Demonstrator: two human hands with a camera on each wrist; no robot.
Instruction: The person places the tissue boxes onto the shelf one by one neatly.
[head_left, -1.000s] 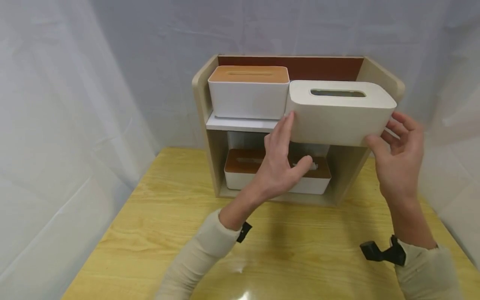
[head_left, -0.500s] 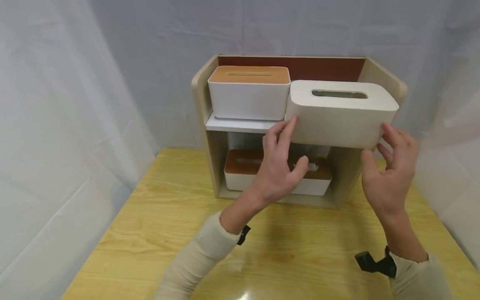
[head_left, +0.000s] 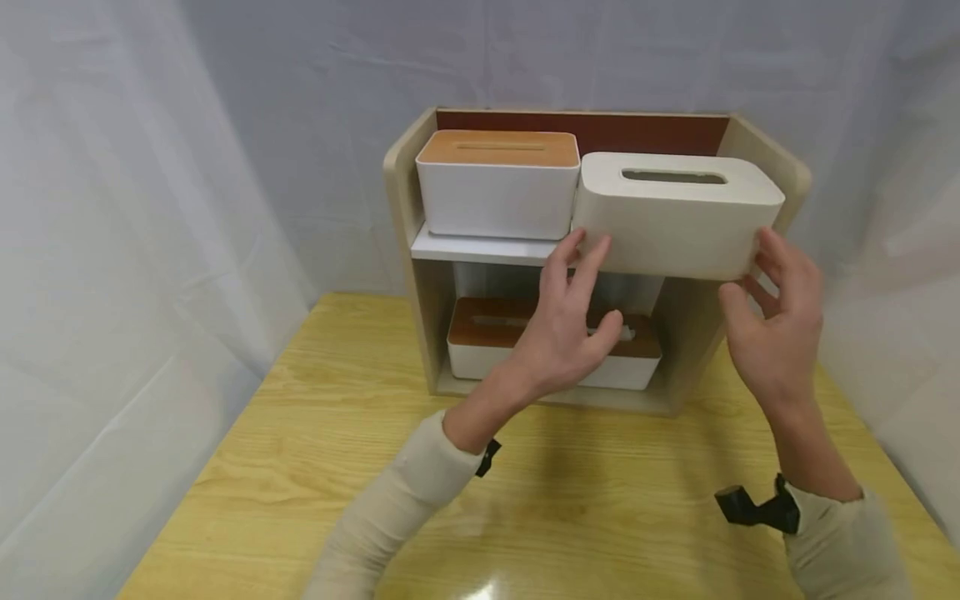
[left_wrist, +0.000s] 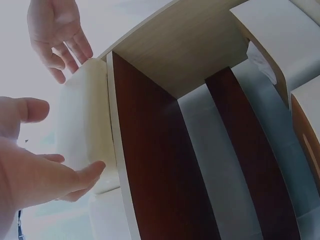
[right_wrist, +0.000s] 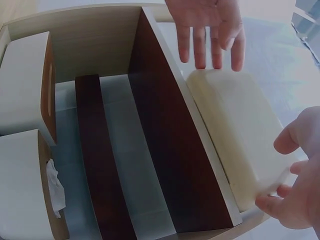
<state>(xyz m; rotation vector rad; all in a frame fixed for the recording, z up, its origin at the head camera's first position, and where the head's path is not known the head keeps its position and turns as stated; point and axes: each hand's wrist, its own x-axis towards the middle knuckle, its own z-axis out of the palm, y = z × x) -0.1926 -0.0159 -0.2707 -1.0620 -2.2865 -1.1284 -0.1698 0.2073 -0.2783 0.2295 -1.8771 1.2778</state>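
A cream tissue box (head_left: 678,237) with an oval slot in its top sits at the right of the upper shelf. My left hand (head_left: 558,333) has its fingertips at the box's lower left front, thumb spread away. At the right end, my right hand (head_left: 780,333) touches the box with its fingertips, its thumb below the bottom edge. The right wrist view shows these fingers at the box end and the thumb apart from it. Beside the cream one, on the left, stands a white tissue box (head_left: 495,200) with a light wooden lid.
The two-tier shelf unit (head_left: 438,333) stands on a yellow wooden table (head_left: 300,467). Its lower level holds two white boxes with brown lids, one a tissue box (right_wrist: 22,195) with tissue sticking out. White sheeting (head_left: 300,125) hangs behind and at both sides.
The cream box has shifted back into the shelf and slightly left. My right hand has moved from around its right end to the front right corner; my left hand has followed the front face.
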